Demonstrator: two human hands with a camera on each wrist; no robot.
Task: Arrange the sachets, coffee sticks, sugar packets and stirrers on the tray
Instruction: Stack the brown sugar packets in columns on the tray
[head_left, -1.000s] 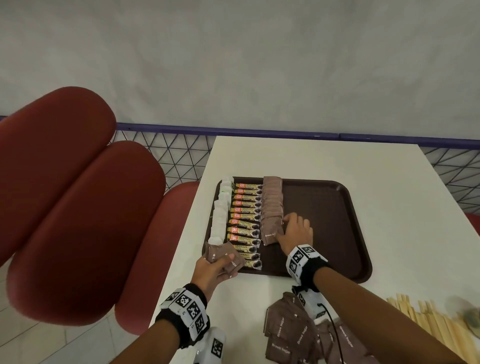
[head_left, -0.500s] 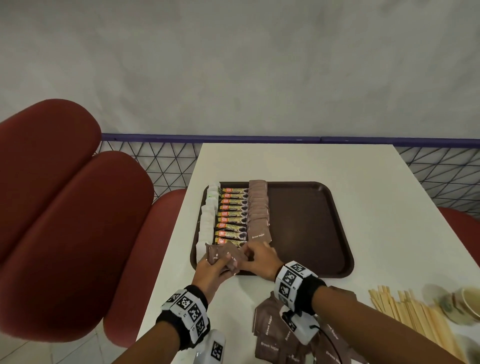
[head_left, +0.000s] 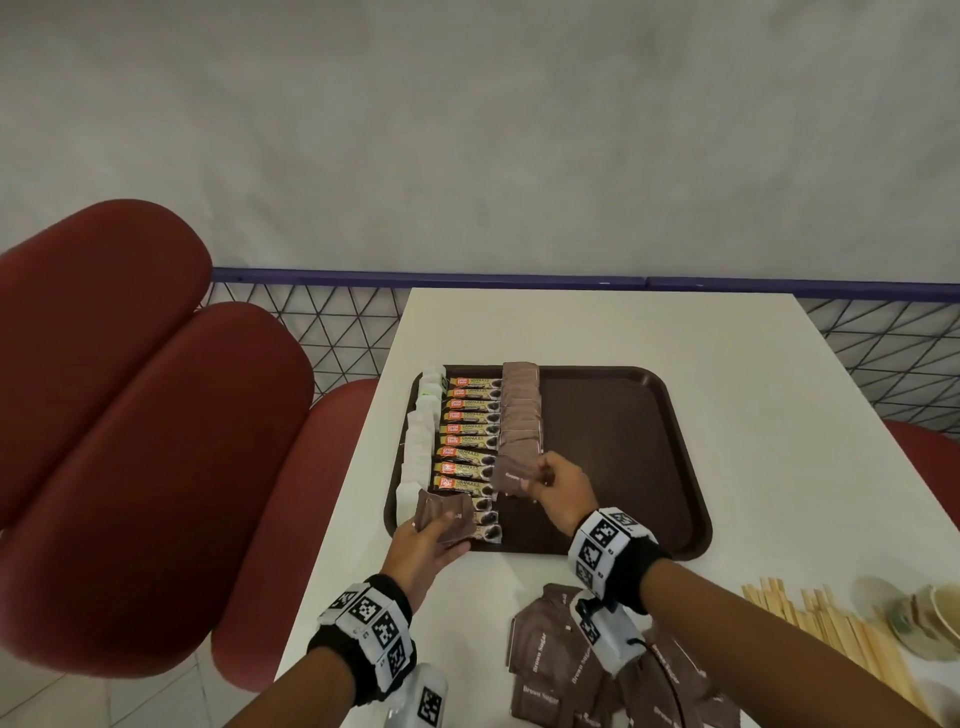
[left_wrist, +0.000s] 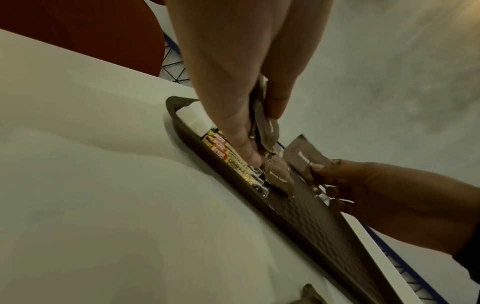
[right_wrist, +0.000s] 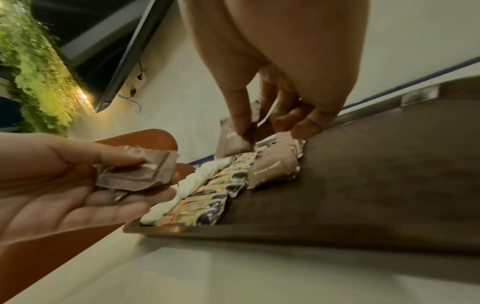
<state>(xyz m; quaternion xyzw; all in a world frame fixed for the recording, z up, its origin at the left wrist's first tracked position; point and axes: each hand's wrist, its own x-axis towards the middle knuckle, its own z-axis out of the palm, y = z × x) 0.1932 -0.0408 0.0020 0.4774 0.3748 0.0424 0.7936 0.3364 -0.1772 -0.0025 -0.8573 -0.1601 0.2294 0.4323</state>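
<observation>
A dark brown tray (head_left: 623, 441) holds a column of white sachets (head_left: 418, 447), a column of yellow coffee sticks (head_left: 467, 441) and a row of brown sugar packets (head_left: 521, 410). My left hand (head_left: 428, 543) grips a small stack of brown sugar packets (head_left: 447, 517) over the tray's near left corner. My right hand (head_left: 561, 486) pinches one brown sugar packet (head_left: 514, 475) just above the near end of the sugar row. In the right wrist view that single packet (right_wrist: 235, 142) hangs between thumb and fingers over the laid packets (right_wrist: 275, 168).
Loose brown sugar packets (head_left: 566, 670) lie on the white table (head_left: 597, 327) near me. Wooden stirrers (head_left: 831, 634) and a pale saucer with a cup (head_left: 919, 618) sit at the near right. Red padded seats (head_left: 130, 415) stand left, a mesh railing (head_left: 322, 332) behind.
My right hand came back from the sugar row to the left hand's stack, took one packet and carried it forward to the row's near end. The left hand stayed near the tray corner.
</observation>
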